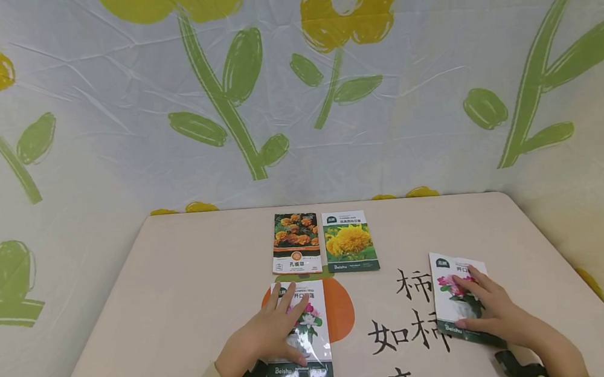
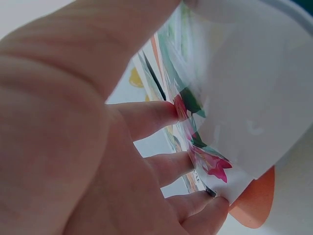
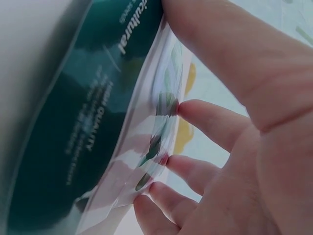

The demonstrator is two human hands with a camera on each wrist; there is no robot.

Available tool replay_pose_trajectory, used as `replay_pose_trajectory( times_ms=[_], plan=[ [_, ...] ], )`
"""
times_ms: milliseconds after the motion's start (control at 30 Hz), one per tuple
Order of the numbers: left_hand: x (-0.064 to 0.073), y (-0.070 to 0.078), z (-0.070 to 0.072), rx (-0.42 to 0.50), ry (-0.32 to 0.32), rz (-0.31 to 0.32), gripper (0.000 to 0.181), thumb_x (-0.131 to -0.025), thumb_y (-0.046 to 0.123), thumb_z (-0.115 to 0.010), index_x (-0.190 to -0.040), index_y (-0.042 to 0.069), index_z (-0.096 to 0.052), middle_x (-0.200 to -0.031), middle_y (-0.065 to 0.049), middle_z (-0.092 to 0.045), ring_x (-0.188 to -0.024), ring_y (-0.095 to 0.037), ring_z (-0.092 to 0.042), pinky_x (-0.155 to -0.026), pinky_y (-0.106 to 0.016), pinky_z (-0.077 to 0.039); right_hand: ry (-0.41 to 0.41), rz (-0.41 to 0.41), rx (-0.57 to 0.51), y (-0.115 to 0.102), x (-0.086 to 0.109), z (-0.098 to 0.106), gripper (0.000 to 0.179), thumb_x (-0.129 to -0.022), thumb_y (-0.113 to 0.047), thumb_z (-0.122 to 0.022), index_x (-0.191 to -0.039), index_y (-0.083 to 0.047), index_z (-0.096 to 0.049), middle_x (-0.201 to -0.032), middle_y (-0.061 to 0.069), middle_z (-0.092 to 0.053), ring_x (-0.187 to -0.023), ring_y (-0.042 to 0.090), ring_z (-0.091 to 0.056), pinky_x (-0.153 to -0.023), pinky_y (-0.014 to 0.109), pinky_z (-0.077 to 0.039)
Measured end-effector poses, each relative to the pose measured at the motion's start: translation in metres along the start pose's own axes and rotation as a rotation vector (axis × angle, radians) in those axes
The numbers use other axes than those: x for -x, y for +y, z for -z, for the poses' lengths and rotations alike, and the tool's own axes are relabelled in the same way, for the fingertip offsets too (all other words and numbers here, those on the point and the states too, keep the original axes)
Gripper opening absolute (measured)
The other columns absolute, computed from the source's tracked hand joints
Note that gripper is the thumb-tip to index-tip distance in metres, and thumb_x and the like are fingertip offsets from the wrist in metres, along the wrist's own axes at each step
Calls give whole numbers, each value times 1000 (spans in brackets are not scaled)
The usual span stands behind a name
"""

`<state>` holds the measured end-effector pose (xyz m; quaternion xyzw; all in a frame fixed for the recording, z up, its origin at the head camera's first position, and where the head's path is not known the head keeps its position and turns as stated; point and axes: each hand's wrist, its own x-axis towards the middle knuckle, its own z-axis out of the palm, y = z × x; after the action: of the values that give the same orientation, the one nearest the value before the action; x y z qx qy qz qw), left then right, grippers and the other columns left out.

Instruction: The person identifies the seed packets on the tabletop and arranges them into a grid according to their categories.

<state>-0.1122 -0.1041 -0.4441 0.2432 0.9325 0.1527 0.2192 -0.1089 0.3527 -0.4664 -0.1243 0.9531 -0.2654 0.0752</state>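
Note:
A seed packet with pink and white flowers (image 1: pixel 317 351) lies near the middle front of the table. My left hand (image 1: pixel 269 331) rests on it with spread fingers, and the fingertips touch its glossy front in the left wrist view. Further right lies a matching flower seed packet (image 1: pixel 445 305), turned slightly askew. My right hand (image 1: pixel 494 309) covers its right side, fingers spread and thumb low on the packet. In the right wrist view the fingertips touch the packet's face beside its dark green lower band (image 3: pixel 73 98).
Behind the left packet lie an orange-flower seed packet (image 1: pixel 296 243) and a yellow-flower seed packet (image 1: pixel 351 241), side by side. The pale table cover (image 1: pixel 181 297) bears a printed orange fruit (image 1: pixel 340 312) and black characters (image 1: pixel 389 335). A flower-patterned curtain (image 1: pixel 409 111) hangs behind.

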Motion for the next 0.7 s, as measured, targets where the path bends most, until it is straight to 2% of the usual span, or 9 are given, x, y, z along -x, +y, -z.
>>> replay_pose_trajectory(
  times_ms=[167,400,700],
  plan=[
    [1,1,0,-3,1,0,110,-69,56,-83,-157,18,-30,-165,-14,-9,-149,-45,-4,-103,-60,-41,-14,-1,4,-2,0,0,86,-75,-29,-84,-143,2,-41,-151,37,-16,-130,64,-17,-90,85,-22],
    [1,1,1,8,3,-3,109,-69,55,-84,-157,18,-31,-165,-15,-9,-149,-45,-3,-103,-60,-40,1,46,0,-4,1,-2,87,-73,-27,-85,-143,1,-41,-150,38,-19,-129,64,-18,-88,85,-21],
    [1,0,0,6,4,-3,110,-69,56,-83,-157,18,-31,-165,-15,-9,-149,-45,-3,-102,-60,-41,-41,11,30,-8,-2,-3,89,-74,-34,-85,-145,-3,-40,-151,36,-18,-130,64,-17,-88,86,-22]
  ],
)
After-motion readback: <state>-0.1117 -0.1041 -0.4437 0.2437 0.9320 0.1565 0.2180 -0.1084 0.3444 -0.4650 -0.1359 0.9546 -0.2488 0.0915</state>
